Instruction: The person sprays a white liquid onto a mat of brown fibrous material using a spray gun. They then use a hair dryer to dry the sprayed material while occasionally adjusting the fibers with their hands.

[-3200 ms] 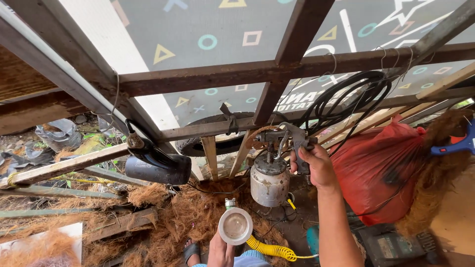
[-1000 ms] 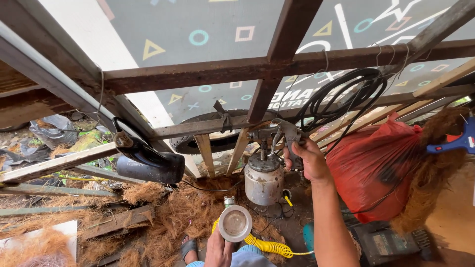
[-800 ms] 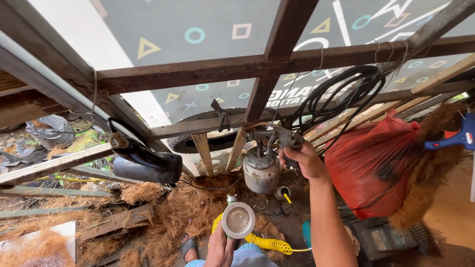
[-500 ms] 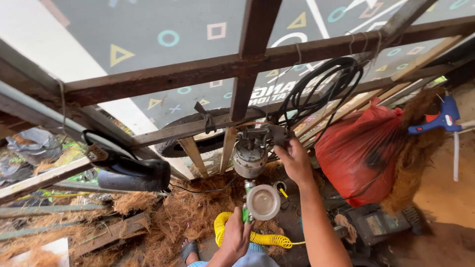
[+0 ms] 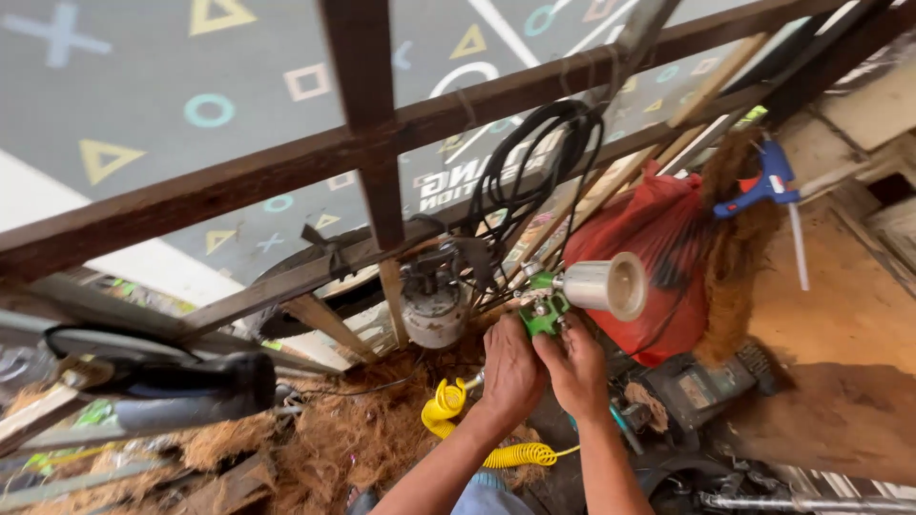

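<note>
Behind our hands stands a rough timber frame (image 5: 382,143) backed by a grey sheet printed with coloured shapes, coconut fibre (image 5: 324,439) heaped at its foot. We note both hands raised together on a green spray gun (image 5: 544,310), its pale metal cup (image 5: 603,285) lying sideways just above our fingers. The left hand (image 5: 510,367) wraps the gun body from below; the right hand (image 5: 577,367) pinches a fitting at its base. In our judgement, steady support from the left and small, square turns from the right suit this step. A yellow coiled hose (image 5: 448,410) trails beneath the wrists.

coconut fibre (image 5: 353,443) on dirt floor (image 5: 840,334)
</note>
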